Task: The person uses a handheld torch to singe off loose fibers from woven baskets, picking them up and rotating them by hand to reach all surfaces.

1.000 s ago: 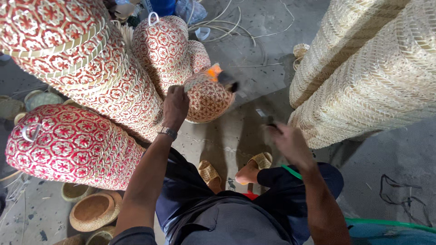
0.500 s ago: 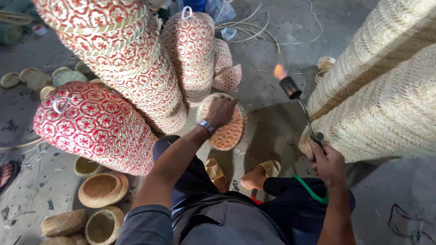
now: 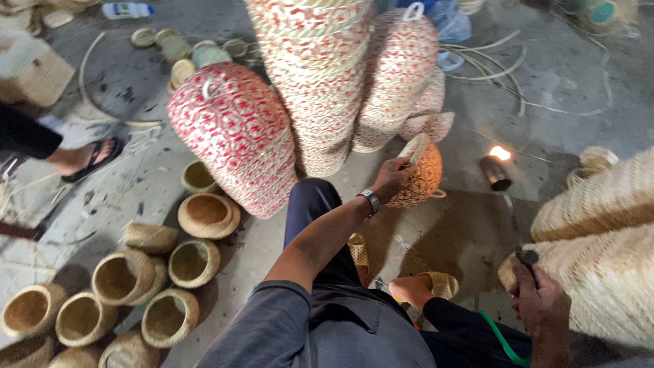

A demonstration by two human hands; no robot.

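Observation:
My left hand (image 3: 390,178) grips a small woven basket (image 3: 421,178), red-and-cream patterned, by its rim, just above the concrete floor. My right hand (image 3: 541,298) at the lower right holds the handle of a gas torch (image 3: 496,172). The torch's metal head points away from me with a small flame (image 3: 500,152) burning at its tip, to the right of the basket and apart from it. A watch sits on my left wrist. A green hose (image 3: 501,338) runs past my right leg.
Tall stacks of red-patterned baskets (image 3: 319,75) and a big one lying on its side (image 3: 235,136) stand ahead. Several small plain baskets (image 3: 146,279) lie at lower left. Large pale woven pieces (image 3: 603,232) fill the right. Another person's sandalled foot (image 3: 85,160) is at left.
The small basket came down and to the right in my left hand, now turned side-on. The torch dropped lower and its flame shrank. My view swung to the left.

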